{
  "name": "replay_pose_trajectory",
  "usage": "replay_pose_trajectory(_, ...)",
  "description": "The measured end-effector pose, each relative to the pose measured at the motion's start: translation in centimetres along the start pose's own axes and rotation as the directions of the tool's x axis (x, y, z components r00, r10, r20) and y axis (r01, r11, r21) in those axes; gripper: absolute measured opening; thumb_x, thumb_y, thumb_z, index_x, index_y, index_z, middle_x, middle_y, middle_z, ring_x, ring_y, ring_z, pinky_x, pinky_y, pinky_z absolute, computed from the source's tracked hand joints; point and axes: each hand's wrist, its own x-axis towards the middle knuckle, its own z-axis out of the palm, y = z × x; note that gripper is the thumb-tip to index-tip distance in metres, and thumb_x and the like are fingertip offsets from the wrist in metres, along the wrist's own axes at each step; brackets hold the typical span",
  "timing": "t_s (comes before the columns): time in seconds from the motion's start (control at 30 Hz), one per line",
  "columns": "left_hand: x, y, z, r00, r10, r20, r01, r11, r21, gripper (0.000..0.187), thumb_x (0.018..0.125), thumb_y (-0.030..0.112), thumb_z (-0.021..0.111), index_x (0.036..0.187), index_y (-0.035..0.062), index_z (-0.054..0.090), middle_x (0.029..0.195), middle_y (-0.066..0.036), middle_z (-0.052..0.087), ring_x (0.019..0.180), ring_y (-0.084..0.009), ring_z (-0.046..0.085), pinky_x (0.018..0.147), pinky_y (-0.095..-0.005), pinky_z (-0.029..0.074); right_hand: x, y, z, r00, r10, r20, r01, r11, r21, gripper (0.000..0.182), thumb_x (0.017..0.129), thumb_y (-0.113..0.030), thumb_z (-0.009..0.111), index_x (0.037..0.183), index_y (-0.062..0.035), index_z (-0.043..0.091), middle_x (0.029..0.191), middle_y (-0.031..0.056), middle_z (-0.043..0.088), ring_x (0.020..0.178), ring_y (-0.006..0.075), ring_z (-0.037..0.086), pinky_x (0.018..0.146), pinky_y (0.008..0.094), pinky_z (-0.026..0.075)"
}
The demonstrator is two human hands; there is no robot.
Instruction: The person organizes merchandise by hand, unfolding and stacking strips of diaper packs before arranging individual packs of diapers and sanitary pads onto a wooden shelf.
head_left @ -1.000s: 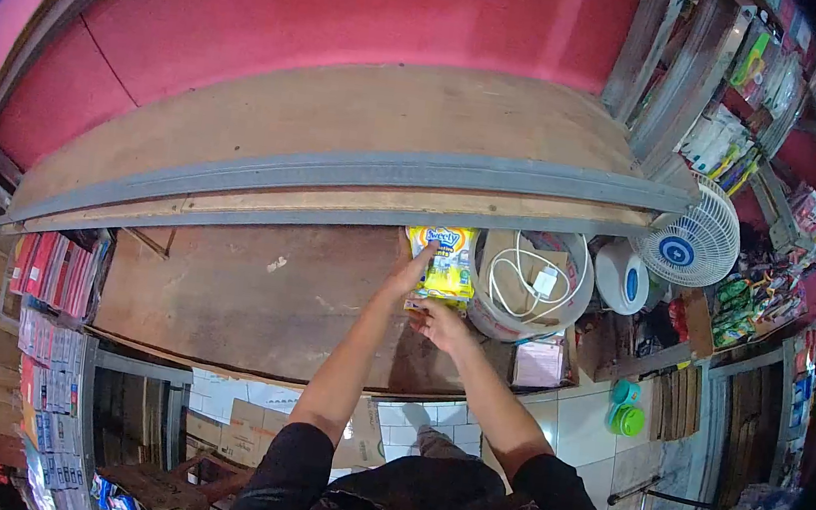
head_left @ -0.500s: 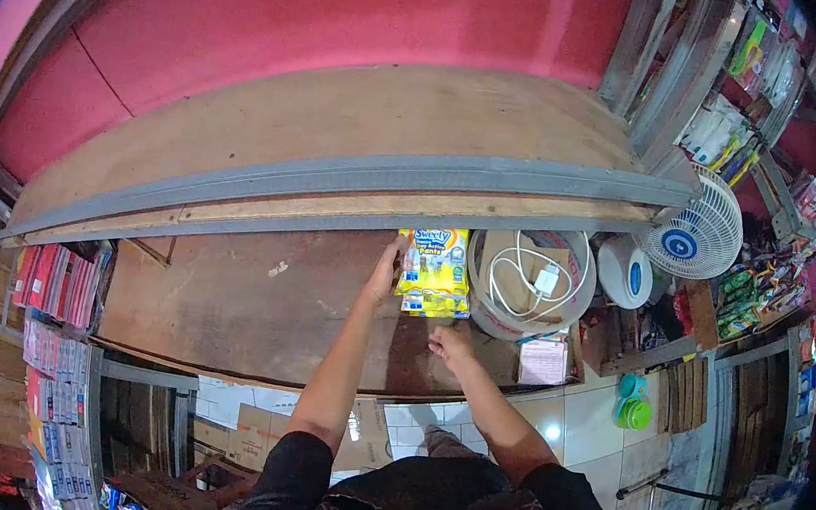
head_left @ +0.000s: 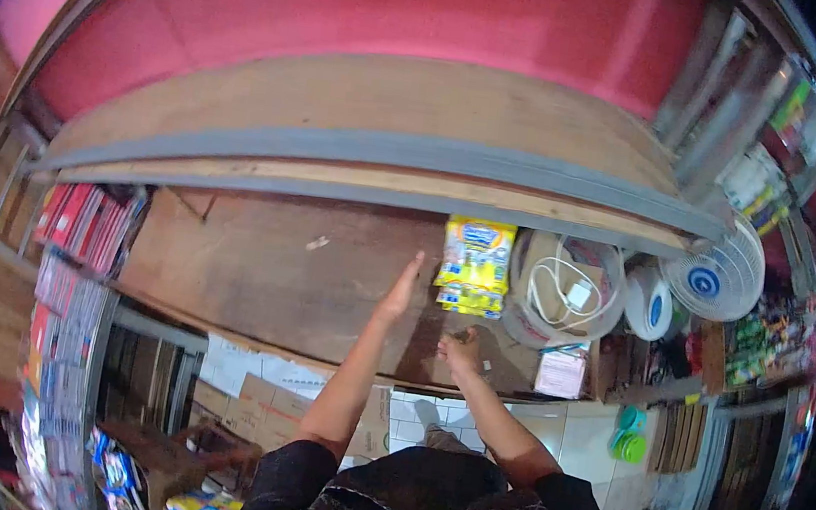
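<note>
Yellow plastic marks the one stack of packs [head_left: 474, 268] lying on the brown wooden desk [head_left: 265, 274], under the grey-edged shelf [head_left: 389, 152] and touching the white bucket [head_left: 564, 298] on its right. How many packs make up the stack is hard to tell; layered lower edges suggest several. The bucket holds one coiled white cable with a plug block, and what lies beneath the coil is hidden.

Two hands show in the head view. The left hand [head_left: 400, 292] hovers flat just left of the stack, fingers straight and together, holding nothing and apart from the packs. The right hand [head_left: 461, 348] rests at the desk's near edge just below the stack, fingers curled; whether it grips anything cannot be told.

Right of the bucket stand two fans [head_left: 717, 280], one grilled, one smaller white one partly cut off by it. Red and white packets [head_left: 77, 247] line the left rack, blurred. Cardboard boxes [head_left: 248, 418] sit below the desk, partly hidden by the left arm.
</note>
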Motion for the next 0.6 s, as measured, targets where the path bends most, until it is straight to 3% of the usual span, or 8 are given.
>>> replay_pose_trajectory(0.07, -2.6, -2.1, -2.1, 1.0, 0.025, -0.014, -0.025, 0.999, 0.045, 0.101, 0.085, 0.08, 0.034, 0.153, 0.006, 0.022, 0.159, -0.02, 0.017, 0.146, -0.0331, 0.017, 0.116, -0.0506, 0.015, -1.6, 0.5, 1.4, 0.998, -0.05, 0.046, 0.052, 0.997, -0.049, 0.076, 0.083, -0.004, 0.062, 0.147, -0.0073, 0.021, 0.096, 0.0101, 0.06, 0.075, 0.0176, 0.063, 0.057, 0.0295, 0.053)
replay_pose_trajectory(0.1, -6.0, -0.2, -1.7, 0.988, 0.013, -0.152, -0.01, 1.0, 0.018, 0.083, 0.095, 0.064, 0.037, 0.146, -0.0014, 0.036, 0.153, -0.02, 0.032, 0.144, -0.0272, 0.026, 0.117, -0.0341, 0.018, -2.2, 1.0, 1.9, 0.994, -0.078, 0.075, 0.083, 0.994, -0.065, 0.076, 0.083, -0.004, 0.061, 0.147, -0.0074, 0.021, 0.096, 0.0103, 0.061, 0.074, 0.0172, 0.063, 0.057, 0.0291, 0.052)
replay_pose_trajectory(0.27, -17.3, -4.8, -6.5, 0.95, 0.094, -0.297, -0.061, 0.991, 0.118, 0.074, 0.096, 0.058, 0.042, 0.133, -0.0054, 0.051, 0.131, -0.021, 0.056, 0.123, -0.0278, 0.05, 0.104, -0.0384, 0.038, -5.2, 4.7, 4.7, 0.9, -0.271, 0.342, 0.353, 0.913, -0.205, 0.063, 0.083, 0.0, 0.06, 0.14, -0.0014, 0.033, 0.085, 0.0084, 0.061, 0.068, 0.0152, 0.06, 0.06, 0.0287, 0.051)
replay_pose_trajectory(0.3, -20.2, -5.3, -7.2, 0.943, 0.111, -0.314, -0.075, 0.989, 0.124, 0.072, 0.096, 0.057, 0.045, 0.13, -0.006, 0.054, 0.126, -0.021, 0.061, 0.118, -0.0273, 0.055, 0.1, -0.039, 0.042, -6.1, 5.5, 5.6, 0.861, -0.322, 0.394, 0.431, 0.873, -0.228, 0.049, 0.084, 0.0, 0.06, 0.131, 0.001, 0.045, 0.084, 0.0081, 0.063, 0.068, 0.0146, 0.06, 0.063, 0.0269, 0.05)
replay_pose_trajectory(0.33, -23.6, -4.9, -7.1, 0.917, 0.128, -0.377, -0.137, 0.991, 0.005, 0.065, 0.093, 0.051, 0.055, 0.124, -0.0064, 0.057, 0.115, -0.02, 0.065, 0.104, -0.0254, 0.061, 0.093, -0.0379, 0.047, -6.5, 6.4, 6.1, 0.827, -0.293, 0.479, 0.459, 0.845, -0.275, 0.045, 0.084, 0.0, 0.06, 0.128, 0.0014, 0.048, 0.084, 0.0077, 0.064, 0.068, 0.0143, 0.06, 0.062, 0.0267, 0.049)
replay_pose_trajectory(0.4, -27.5, -9.9, -8.6, 0.843, 0.113, -0.525, -0.02, 0.984, 0.178, 0.058, 0.092, 0.044, 0.06, 0.123, -0.0053, 0.059, 0.113, -0.022, 0.065, 0.099, -0.0259, 0.063, 0.088, -0.0368, 0.049, -6.8, 8.7, 7.8, 0.731, -0.214, 0.648, 0.533, 0.772, -0.346, 0.039, 0.085, -0.001, 0.059, 0.123, 0.002, 0.052, 0.083, 0.007, 0.064, 0.068, 0.0135, 0.06, 0.062, 0.0262, 0.049)
replay_pose_trajectory(0.53, -35.4, -20.3, -10.7, 0.744, 0.018, -0.668, 0.054, 0.995, 0.087, 0.049, 0.092, 0.034, 0.063, 0.122, -0.004, 0.059, 0.113, -0.02, 0.066, 0.101, -0.0257, 0.065, 0.087, -0.0369, 0.051, -11.2, 12.3, 11.2, 0.482, 0.111, 0.869, 0.59, 0.692, -0.416, 0.034, 0.086, -0.001, 0.058, 0.12, 0.0019, 0.054, 0.079, 0.0049, 0.063, 0.068, 0.012, 0.061, 0.062, 0.0259, 0.049)
replay_pose_trajectory(0.6, -40.9, -20.1, -10.7, 0.638, -0.102, -0.763, 0.185, 0.983, 0.023, 0.045, 0.09, 0.028, 0.065, 0.121, -0.0037, 0.059, 0.111, -0.018, 0.067, 0.097, -0.0251, 0.067, 0.084, -0.035, 0.053, -11.7, 14.9, 12.2, 0.346, 0.284, 0.894, 0.756, 0.48, -0.445, 0.039, 0.083, -0.011, 0.064, 0.12, 0.0022, 0.056, 0.082, 0.0095, 0.067, 0.074, 0.0171, 0.065, 0.068, 0.0301, 0.052)
